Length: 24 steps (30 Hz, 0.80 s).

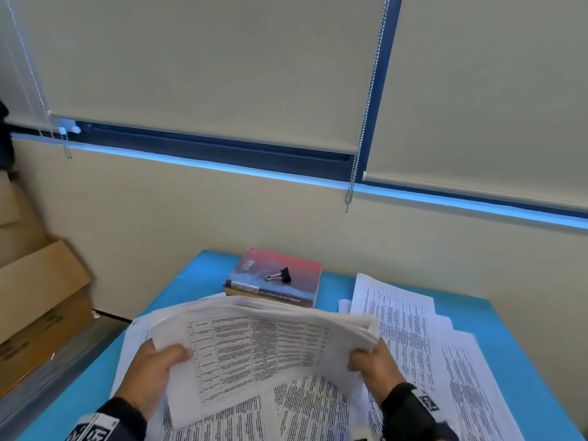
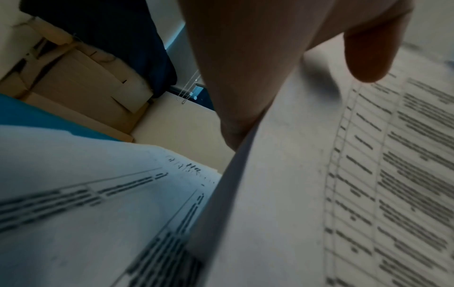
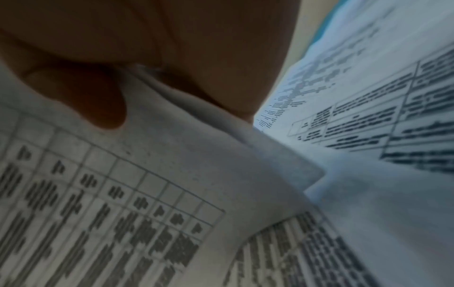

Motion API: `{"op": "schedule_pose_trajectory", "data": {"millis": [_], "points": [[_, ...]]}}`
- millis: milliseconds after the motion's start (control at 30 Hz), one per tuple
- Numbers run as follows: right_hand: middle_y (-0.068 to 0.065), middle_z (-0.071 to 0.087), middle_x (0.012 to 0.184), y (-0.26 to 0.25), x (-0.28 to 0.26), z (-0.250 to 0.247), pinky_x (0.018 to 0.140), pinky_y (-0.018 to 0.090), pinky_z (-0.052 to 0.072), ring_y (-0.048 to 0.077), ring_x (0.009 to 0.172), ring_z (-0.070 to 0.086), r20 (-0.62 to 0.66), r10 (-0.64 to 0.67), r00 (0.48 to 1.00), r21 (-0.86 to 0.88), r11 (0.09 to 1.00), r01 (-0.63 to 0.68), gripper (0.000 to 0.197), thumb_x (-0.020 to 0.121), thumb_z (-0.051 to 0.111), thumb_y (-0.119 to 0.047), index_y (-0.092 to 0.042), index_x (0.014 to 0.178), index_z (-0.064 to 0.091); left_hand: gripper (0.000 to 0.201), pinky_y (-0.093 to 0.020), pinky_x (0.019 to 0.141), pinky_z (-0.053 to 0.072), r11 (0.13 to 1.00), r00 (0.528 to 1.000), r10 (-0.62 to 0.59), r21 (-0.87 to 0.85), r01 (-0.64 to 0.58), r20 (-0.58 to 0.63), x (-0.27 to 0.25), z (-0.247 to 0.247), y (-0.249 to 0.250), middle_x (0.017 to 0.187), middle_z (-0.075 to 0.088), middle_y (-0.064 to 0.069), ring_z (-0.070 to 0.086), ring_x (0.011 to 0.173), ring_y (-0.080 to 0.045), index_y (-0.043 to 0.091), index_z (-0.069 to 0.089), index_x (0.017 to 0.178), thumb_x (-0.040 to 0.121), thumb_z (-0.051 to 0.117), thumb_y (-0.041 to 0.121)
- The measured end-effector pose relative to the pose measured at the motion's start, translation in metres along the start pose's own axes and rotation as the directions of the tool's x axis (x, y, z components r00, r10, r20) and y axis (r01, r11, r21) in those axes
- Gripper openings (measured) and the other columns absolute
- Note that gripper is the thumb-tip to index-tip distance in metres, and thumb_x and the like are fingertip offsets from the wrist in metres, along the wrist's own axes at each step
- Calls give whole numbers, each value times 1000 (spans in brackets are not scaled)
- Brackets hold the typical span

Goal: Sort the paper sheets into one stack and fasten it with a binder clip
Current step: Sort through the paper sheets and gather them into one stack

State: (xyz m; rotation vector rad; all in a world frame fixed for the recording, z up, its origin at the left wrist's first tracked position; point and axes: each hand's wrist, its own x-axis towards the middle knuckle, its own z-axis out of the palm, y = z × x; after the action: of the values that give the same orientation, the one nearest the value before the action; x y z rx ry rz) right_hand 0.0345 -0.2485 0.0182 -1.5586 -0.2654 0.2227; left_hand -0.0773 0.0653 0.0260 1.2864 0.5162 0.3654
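Left hand point(image 1: 149, 374) and right hand point(image 1: 377, 366) each pinch a side of the paper bundle point(image 1: 264, 348) above the desk point(image 1: 191, 281); the binder clip point(image 1: 281, 275) lies on a book point(image 1: 299, 281) at 12 o'clock.

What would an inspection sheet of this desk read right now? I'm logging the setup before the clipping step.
Surface: blue table, largely covered by paper.
Job's things: held stack lifted, bowed; loose sheets still spread; binder clip on the book, unused.
Clutter: nothing seen beyond the book.
Grippers: left hand and right hand grip the stack's side edges.
Cables: blind chain hangs at the window.
Surroundings: cardboard boxes at left, lowered blinds.
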Motion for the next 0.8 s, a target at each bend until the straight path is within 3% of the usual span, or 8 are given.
{"op": "schedule_pose_trajectory", "data": {"millis": [200,333,400,467,533,600,667,800], "points": [[23,65,88,-6,9,-3,70,48,49,31,82,62,-143,-41,989,169,983,65,61,43,51,-1,-5,103,63,31,-54,91,48,1000,999,27,9,-27,-19,4,-1,2,92,74,-21,64,95,-45,-1,69,94,82,45,-17],[12,73,84,-9,6,4,71,46,56,30,82,67,-159,-29,987,-75,997,17,40,57,52,-2,-14,92,70,35,-43,82,47,1000,1000,6,-1,-6,24,1,-1,8,112,66,-29,61,92,-39,6,66,96,83,43,-17],[14,73,84,-10,7,7,76,48,55,33,86,67,-164,-20,986,-133,991,-2,32,67,50,-4,-12,90,71,37,-42,84,45,986,991,131,103,-132,8,0,-4,21,122,61,-27,59,97,-32,18,62,104,77,55,-7],[15,72,84,-11,8,11,78,48,54,33,85,66,-188,-24,982,-129,992,-1,32,67,48,-5,-13,87,72,51,-39,96,40,817,902,431,428,-387,-8,-8,-1,48,132,54,-11,52,112,-18,28,54,117,71,63,8],[14,72,82,-12,9,15,77,48,54,28,82,65,-210,-31,977,-113,994,7,38,60,45,-7,-18,83,73,62,-33,106,32,480,708,694,651,-588,128,-24,19,82,133,46,3,43,121,-10,24,49,131,70,62,20],[9,72,77,-14,6,18,71,45,53,24,80,65,-205,-37,978,-105,994,16,39,57,44,-7,-19,79,74,74,-36,115,25,204,627,664,707,-677,408,-40,52,102,142,42,3,34,135,-13,24,42,142,69,50,38],[0,72,69,-17,2,20,62,34,50,17,73,65,-195,-25,980,-83,997,9,33,66,47,0,-17,76,73,87,-42,123,7,1,696,399,758,-652,597,-43,82,99,160,21,2,9,150,-19,31,18,153,71,40,49],[-4,68,59,-15,-1,17,62,32,45,26,71,59,-236,-22,971,-63,998,7,27,71,47,3,-11,78,69,87,-47,122,-7,-238,802,53,787,-569,595,-34,109,68,164,8,-3,-7,152,-27,29,0,155,84,47,45]]}}
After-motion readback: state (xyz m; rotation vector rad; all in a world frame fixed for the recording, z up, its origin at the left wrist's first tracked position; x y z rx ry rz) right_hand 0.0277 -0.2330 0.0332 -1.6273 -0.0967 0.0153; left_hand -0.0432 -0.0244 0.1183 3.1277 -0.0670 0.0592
